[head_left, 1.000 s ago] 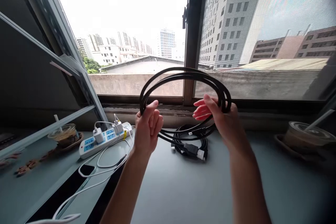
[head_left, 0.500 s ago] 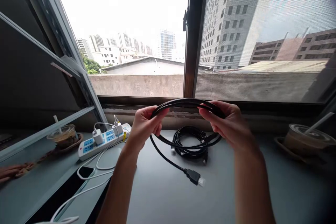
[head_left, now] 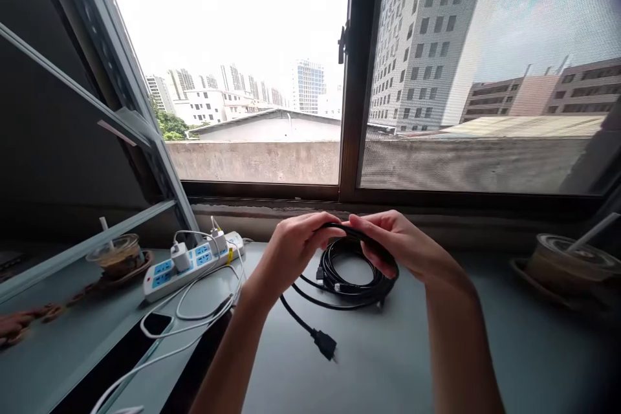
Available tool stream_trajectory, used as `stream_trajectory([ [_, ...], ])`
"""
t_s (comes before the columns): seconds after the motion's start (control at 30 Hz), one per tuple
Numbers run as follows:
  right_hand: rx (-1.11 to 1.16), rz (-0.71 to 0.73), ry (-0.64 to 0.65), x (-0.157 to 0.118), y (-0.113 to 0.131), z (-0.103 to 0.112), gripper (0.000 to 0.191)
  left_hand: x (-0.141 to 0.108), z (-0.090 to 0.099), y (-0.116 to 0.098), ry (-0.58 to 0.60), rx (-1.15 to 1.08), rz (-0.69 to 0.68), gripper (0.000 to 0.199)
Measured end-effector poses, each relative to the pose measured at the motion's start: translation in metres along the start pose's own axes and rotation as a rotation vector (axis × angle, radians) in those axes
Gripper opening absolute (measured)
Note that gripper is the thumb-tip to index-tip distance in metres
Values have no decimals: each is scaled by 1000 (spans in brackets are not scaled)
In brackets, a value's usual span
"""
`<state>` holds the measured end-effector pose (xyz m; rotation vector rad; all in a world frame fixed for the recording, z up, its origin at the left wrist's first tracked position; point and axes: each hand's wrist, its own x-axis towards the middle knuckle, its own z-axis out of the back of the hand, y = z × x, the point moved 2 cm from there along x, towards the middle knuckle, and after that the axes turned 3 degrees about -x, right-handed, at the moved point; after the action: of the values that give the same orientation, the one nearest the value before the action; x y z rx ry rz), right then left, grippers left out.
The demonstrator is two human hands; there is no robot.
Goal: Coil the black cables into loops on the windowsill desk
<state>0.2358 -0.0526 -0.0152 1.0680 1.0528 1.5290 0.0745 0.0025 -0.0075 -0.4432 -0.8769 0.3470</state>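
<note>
Both my hands are raised over the desk, close together, with a looped black HDMI cable (head_left: 317, 301) between them. My left hand (head_left: 297, 247) pinches the top of the loops between thumb and fingers. Beside it, my right hand (head_left: 405, 242) is closed around the same loops, its fingers curled behind them. One end of the cable hangs down at the left, and its black plug (head_left: 325, 344) dangles over the desk. Behind the held loops a second coiled black cable (head_left: 326, 266) lies on the desk, partly covered by my right hand and the loops.
To the left are a power strip (head_left: 159, 292) with white chargers, a white cord (head_left: 182, 317), and a dark-screened device (head_left: 111, 362). Drink cups stand at left (head_left: 119, 259) and right (head_left: 572, 262). Another person's hand (head_left: 17, 326) rests at the left edge. A window frame (head_left: 354, 142) rises behind.
My hands have come closer together and moved lower, with the right hand shifting left. The held loops are squeezed narrower, and the hanging plug has swung left and slightly down.
</note>
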Motion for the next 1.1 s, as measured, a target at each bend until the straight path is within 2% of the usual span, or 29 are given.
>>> stream_trajectory([
  [0.1,4,-45,0,-5,0,5,45,0,0,-2,-93,99,-98,18],
  [0.23,44,-23,-56,-7,2,6,44,0,3,-5,-180,111,-166,13],
  [0.4,122,13,-146,-6,2,10,44,-4,22,-3,-393,94,-206,17],
  [0.57,239,83,-392,-4,1,21,36,-10,39,8,-345,-84,-28,25],
  [0.67,273,154,-578,-4,2,26,33,-14,47,12,-470,-145,12,20],
  [0.77,291,229,-769,-5,1,34,34,-14,53,15,-603,-217,-27,14],
  [0.87,309,294,-874,-9,0,41,33,-13,55,20,-643,-303,-52,16],
  [0.93,323,306,-862,-12,0,42,31,-13,54,23,-622,-327,-32,16],
  [1.1,332,228,-688,-13,2,37,31,-13,52,22,-630,-317,-75,14],
])
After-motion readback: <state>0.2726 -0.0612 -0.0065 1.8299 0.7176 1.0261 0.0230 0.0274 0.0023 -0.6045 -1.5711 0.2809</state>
